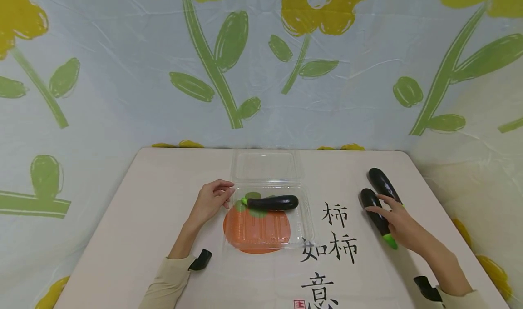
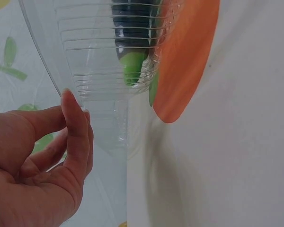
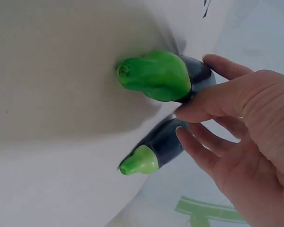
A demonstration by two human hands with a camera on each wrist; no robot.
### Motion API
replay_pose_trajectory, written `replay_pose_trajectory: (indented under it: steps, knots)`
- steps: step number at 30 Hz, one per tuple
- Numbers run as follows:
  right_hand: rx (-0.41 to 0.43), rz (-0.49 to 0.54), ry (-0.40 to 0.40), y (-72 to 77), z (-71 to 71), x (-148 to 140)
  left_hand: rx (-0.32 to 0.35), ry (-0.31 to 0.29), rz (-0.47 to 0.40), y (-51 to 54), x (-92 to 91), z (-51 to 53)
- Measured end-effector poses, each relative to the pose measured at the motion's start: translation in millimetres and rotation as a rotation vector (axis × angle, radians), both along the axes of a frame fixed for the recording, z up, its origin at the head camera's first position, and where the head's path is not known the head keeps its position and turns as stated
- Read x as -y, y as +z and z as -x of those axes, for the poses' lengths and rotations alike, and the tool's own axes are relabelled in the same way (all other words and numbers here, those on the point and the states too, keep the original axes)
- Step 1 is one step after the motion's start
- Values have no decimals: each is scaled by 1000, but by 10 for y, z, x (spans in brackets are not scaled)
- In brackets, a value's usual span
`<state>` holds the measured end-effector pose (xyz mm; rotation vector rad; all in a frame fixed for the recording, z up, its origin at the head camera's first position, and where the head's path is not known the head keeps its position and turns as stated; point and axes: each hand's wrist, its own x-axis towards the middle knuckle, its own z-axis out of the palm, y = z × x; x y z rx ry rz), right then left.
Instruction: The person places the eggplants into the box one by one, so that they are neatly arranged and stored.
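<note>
A clear plastic clamshell container (image 1: pixel 304 227) stands with its lid (image 1: pixel 265 166) folded back, and a dark eggplant (image 1: pixel 273 203) with a green stem end lies in it. My left hand (image 1: pixel 210 202) is at the container's far left corner; in the left wrist view its fingertips pinch the rim. On the right, my right hand (image 1: pixel 404 225) has its thumb and fingers around the nearer of two more eggplants (image 1: pixel 373 211). The farther eggplant (image 1: pixel 382 181) lies close beside it, near the other fingers (image 3: pixel 194 149) in the right wrist view.
Under the container, an orange persimmon print (image 1: pixel 257 231) shows on the pale table cover (image 1: pixel 163 172). Black characters (image 1: pixel 335 213) run down it between the container and the right-hand eggplants. A flowered cloth (image 1: pixel 135 72) hangs behind the table.
</note>
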<state>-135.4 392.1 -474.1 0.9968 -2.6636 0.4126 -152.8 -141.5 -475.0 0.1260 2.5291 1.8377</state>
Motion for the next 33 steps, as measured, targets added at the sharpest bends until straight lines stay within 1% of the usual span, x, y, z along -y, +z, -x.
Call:
replay_pose_trajectory:
  steps: [2,4,8,11,15,21,25,30,33]
  knots:
    - [9,-22,0,1,-10,-9,1,1,0,1,-4,-1]
    - [-2,-44,12,0,-8,-19,-1,3,0,5,-6,-2]
    - [-74,-78,67,-2,20,-35,1,4,-6,12,-7,-3]
    - [-116,-70,112,-16,50,-37,1,4,-10,14,-5,-1]
    - [-133,-37,159,-34,81,-16,-2,1,-16,15,-4,4]
    - [-159,-25,169,-52,111,8,-1,-2,-22,24,-4,5]
    - [-156,-1,181,-22,133,20,6,-2,-24,37,-2,7]
    - [-120,58,208,49,150,45,11,0,-21,46,4,10]
    - [-99,83,205,86,140,65,11,-3,-21,50,7,14]
